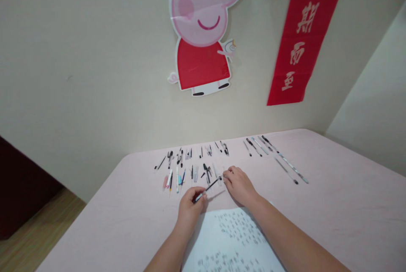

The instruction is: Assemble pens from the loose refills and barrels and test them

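Note:
My left hand [192, 204] is closed around one end of a slim dark pen [212, 185], held at a slant above the table. The pen's other end reaches up to the fingertips of my right hand [238, 184]. Those fingers are pinched together, and whatever lies between them is too small to make out. Just beyond both hands are a black pen with loose parts [207, 172] and a clear pen barrel [217, 174]. Below the hands lies a white sheet of handwriting [234, 238], partly covered by my right forearm.
Several taken-apart pens [180, 157] lie in two rows on the pink-covered table [127, 217]. Whole-looking pens [287, 165] are grouped at the right. Behind the table stands a wall with a pink pig cutout [203, 64] and a red banner [301, 39].

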Motion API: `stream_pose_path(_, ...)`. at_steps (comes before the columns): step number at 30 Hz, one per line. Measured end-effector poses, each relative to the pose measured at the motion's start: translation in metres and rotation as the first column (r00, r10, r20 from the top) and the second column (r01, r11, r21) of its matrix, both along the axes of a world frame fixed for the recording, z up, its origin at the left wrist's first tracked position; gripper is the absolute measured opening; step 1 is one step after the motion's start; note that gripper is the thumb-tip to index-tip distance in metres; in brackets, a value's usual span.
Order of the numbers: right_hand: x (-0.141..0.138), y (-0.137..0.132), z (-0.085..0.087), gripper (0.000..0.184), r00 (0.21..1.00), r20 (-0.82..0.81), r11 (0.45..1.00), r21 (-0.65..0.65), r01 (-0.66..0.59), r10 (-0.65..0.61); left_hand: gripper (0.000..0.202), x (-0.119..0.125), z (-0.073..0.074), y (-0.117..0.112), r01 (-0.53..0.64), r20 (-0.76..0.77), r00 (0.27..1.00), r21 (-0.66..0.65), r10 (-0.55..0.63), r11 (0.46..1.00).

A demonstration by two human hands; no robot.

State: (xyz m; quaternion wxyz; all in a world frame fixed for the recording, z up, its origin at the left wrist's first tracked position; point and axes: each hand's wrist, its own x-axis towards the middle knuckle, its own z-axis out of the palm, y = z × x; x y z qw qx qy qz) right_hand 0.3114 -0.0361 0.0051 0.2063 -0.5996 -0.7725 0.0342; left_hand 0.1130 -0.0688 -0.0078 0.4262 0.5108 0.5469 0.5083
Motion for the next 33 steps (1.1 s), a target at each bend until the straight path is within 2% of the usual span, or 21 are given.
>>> stream_pose_path(4,0.002,0.001,0.001,0.014,0.996,0.056,0.998,-0.005,0.063,-0.062,0.021,0.0,0.001,-0.001,0.005,-0.014,1.0,-0.019,-0.005,1.0)
stream_pose_path(13,0.009,0.005,-0.006,0.019,0.991,0.056,0.992,-0.017,0.125,-0.124,0.02,0.0,0.005,-0.004,-0.008,-0.001,1.0,-0.015,0.008,1.0)
stream_pose_path(16,0.011,0.006,-0.01,0.019,0.991,-0.027,0.991,-0.027,0.13,-0.131,0.021,0.001,0.004,-0.003,-0.011,-0.002,1.0,-0.02,0.01,1.0)
stream_pose_path(19,0.013,0.009,-0.015,0.021,0.96,-0.268,0.997,-0.024,0.072,-0.076,0.02,0.001,0.003,-0.003,-0.009,-0.006,1.0,-0.02,0.009,1.0)
stream_pose_path(22,0.012,0.014,-0.019,0.019,0.805,-0.593,1.0,-0.011,0.02,-0.022,0.019,0.0,0.003,-0.002,-0.003,-0.002,1.0,-0.013,0.003,1.0)
stream_pose_path(24,0.01,0.016,-0.018,0.024,0.678,-0.734,0.999,-0.009,0.033,-0.029,0.019,0.0,0.003,-0.002,-0.003,0.0,1.0,-0.008,0.003,1.0)
stream_pose_path(28,0.007,0.012,-0.011,0.028,0.438,-0.898,0.999,-0.026,0.036,-0.04,0.019,0.0,0.003,-0.002,-0.005,0.014,1.0,-0.009,0.005,1.0)
stream_pose_path(33,0.005,0.009,-0.006,0.036,0.025,-0.987,0.975,-0.163,-0.148,-0.161,0.02,0.0,0.003,-0.003,-0.007,0.019,1.0,-0.022,0.008,1.0)
